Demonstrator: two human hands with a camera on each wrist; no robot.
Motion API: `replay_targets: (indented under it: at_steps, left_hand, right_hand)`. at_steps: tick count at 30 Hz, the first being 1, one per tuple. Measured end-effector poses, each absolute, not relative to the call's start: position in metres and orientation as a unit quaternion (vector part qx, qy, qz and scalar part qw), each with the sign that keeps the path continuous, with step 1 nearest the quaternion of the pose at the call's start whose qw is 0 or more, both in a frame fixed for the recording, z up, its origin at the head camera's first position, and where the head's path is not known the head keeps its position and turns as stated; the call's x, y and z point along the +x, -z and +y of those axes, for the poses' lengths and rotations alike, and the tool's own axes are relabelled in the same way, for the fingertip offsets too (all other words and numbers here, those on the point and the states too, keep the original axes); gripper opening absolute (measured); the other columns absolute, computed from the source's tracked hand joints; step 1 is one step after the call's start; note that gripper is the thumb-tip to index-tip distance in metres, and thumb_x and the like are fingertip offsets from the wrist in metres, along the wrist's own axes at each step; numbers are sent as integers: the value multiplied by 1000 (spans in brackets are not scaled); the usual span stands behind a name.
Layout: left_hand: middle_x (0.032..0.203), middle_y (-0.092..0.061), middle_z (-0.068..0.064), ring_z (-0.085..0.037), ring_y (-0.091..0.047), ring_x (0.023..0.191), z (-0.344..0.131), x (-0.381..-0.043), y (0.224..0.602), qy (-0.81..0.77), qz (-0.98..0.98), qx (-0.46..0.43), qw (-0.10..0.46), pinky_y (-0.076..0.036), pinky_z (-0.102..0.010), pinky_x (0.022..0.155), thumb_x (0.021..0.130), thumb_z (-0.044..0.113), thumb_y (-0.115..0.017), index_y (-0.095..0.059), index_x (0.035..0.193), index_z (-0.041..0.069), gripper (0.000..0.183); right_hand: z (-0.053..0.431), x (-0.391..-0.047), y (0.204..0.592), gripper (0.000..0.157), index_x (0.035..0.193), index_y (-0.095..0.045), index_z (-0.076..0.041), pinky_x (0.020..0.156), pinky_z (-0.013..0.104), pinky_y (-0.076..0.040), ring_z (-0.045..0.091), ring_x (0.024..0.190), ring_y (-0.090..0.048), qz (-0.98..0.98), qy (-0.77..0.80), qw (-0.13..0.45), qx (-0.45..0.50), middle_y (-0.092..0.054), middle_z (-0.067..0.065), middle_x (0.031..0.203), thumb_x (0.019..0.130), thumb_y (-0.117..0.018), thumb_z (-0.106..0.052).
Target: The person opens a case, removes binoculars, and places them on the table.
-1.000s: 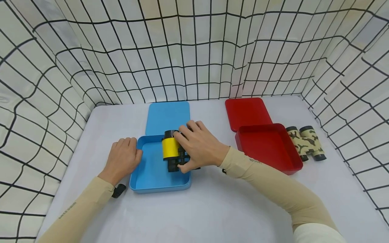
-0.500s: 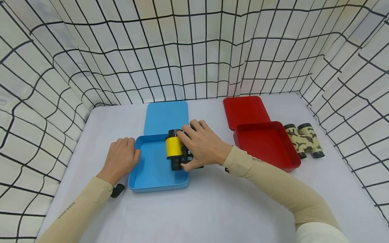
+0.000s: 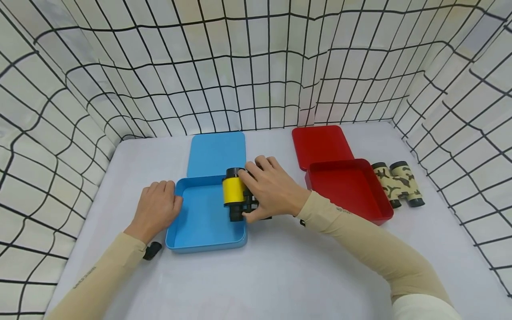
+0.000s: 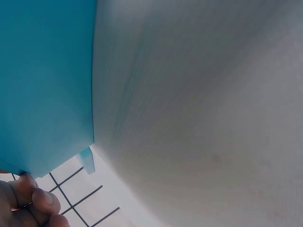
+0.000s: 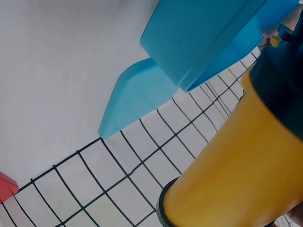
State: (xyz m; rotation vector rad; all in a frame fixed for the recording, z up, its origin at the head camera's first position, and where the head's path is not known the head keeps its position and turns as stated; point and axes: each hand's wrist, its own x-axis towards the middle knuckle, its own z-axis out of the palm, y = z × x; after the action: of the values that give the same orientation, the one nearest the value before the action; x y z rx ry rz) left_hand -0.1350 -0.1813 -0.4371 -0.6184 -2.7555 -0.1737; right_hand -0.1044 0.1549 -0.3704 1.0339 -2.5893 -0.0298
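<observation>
My right hand (image 3: 274,189) grips a pair of yellow and black binoculars (image 3: 233,191), held over the right side of the blue box (image 3: 206,246). The far barrel is mostly hidden under that hand. In the right wrist view a yellow barrel (image 5: 232,165) fills the lower right, apart from the box wall (image 5: 199,42). My left hand (image 3: 157,205) holds the left rim of the blue box. Its curled fingers (image 4: 45,201) show at the box's edge in the left wrist view.
A blue lid (image 3: 217,154) lies behind the blue box. To the right stand a red box (image 3: 350,191) and its red lid (image 3: 322,146), with camouflage binoculars (image 3: 400,184) beside them. Black netting (image 3: 256,58) over white walls encloses the table's back and sides.
My right hand has carried the yellow binoculars a little to the right, towards the blue box's right wall. The left hand keeps its place on the rim.
</observation>
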Motion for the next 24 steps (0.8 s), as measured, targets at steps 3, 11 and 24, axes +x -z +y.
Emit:
replay_targets:
  at_steps: [3, 11, 24]
  left_hand:
    - [65, -41, -6, -22, -39, 60, -181, -136, 438, 63, -959, -220, 166, -26, -31, 59, 91, 11, -55, -49, 79, 2, 16]
    - [63, -39, -6, -22, -37, 59, -180, -137, 440, 67, -957, -221, 174, -25, -31, 58, 90, 10, -55, -47, 77, 4, 17]
    - [64, -39, -5, -21, -37, 59, -180, -136, 438, 68, -959, -220, 167, -24, -30, 58, 90, 11, -55, -47, 77, 4, 17]
  right_hand:
    - [158, -105, 372, 86, 132, -54, -15, 88, 39, -45, 23, 109, -49, -915, 9, 177, 362, -59, 5, 117, 73, -67, -75]
    - [164, -104, 373, 86, 132, -53, -15, 88, 40, -46, 24, 110, -49, -918, 14, 176, 355, -59, 5, 118, 73, -67, -75]
    - [175, -102, 375, 84, 131, -54, -15, 87, 39, -46, 24, 109, -50, -920, 19, 181, 347, -59, 6, 116, 72, -67, -74]
